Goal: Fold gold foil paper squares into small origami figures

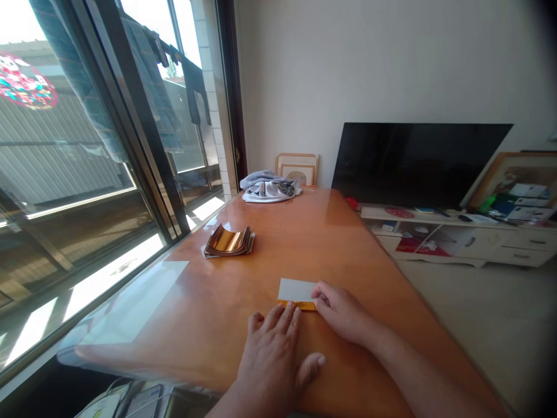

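A small sheet of gold foil paper (296, 288) lies on the table with its pale back facing up. Along its near edge a gold strip (304, 306) is folded over. My left hand (274, 348) is open and palm down, its fingertips touching the folded strip and its thumb held out to the side. At the sheet's right end my right hand (342, 310) has its fingers curled in, gripping the paper there. The fingers hide that corner. Farther off to the left sits a curved stack of gold foil paper (229, 241).
The orange-brown table (209, 307) runs away from me. A heap of grey and white cloth (270, 187) lies at its far end. Glass sliding doors (148, 116) line the left. A television (418, 165) stands on a low cabinet (496, 239) to the right.
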Demonstrator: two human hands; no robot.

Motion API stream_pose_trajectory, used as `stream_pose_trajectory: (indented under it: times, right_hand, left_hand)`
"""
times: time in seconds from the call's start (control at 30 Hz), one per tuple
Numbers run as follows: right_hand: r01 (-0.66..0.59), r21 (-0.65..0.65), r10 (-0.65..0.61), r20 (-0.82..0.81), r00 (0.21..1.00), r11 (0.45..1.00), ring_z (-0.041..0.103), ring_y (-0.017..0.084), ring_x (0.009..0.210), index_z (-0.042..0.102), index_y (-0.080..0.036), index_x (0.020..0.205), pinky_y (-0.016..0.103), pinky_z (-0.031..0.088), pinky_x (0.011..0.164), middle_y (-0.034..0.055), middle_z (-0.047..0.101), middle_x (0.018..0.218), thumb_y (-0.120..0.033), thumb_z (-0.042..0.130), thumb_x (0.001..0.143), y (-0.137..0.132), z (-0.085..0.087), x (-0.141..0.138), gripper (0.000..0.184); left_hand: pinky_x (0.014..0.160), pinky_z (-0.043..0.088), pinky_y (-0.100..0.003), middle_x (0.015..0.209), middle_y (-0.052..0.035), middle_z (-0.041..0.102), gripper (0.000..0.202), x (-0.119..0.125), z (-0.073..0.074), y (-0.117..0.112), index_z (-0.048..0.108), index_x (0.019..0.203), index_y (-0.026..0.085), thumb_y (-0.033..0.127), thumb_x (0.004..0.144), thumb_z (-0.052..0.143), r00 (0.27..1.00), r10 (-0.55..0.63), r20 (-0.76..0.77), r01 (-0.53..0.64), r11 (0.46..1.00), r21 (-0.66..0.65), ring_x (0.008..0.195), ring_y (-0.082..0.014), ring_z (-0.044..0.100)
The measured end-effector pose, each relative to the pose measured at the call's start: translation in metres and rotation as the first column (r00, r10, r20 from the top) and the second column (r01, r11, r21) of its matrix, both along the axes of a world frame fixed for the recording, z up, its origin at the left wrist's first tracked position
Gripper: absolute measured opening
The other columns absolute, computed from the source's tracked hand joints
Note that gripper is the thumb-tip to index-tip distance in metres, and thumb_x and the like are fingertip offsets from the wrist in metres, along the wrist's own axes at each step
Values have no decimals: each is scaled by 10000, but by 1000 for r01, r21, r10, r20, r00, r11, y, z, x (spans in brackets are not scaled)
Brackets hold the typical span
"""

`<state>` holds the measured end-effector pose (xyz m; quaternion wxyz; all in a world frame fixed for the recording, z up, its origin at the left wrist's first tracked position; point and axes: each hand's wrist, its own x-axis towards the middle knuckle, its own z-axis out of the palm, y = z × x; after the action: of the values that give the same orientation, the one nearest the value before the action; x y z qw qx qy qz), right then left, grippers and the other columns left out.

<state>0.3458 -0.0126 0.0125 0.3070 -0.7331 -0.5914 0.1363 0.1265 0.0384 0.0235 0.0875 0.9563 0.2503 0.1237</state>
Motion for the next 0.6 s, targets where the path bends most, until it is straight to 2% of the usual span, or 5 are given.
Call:
stream_pose_trajectory:
  times: [0.2,0.4,0.6]
  right_hand:
    - [-31,-6,31,-49,998,999,608,170,775,588,-219,901,264,406,683,16,679,864,-193,502,885,-1,6,2,91]
    - [-12,-31,9,-94,996,999,605,163,741,578,-221,899,256,408,661,8,675,825,-206,516,881,0,6,1,66]
    - [-4,-26,3,-59,998,1000,587,154,727,571,-220,885,247,386,645,-5,656,808,-186,525,867,0,7,-1,60]
  left_hand:
    - [1055,303,-561,1473,-101,533,751,3,7,1,520,1437,255,752,909,326,1000,-1,17,1,1000,-13,1290,-347,464]
    - [1019,303,-556,1369,-75,597,708,6,13,3,511,1434,322,755,909,316,1000,-2,21,2,1000,-15,1210,-339,491]
    - [999,305,-525,1279,-82,615,685,8,17,3,534,1410,334,751,911,316,1000,-6,15,6,1000,0,1161,-329,498]
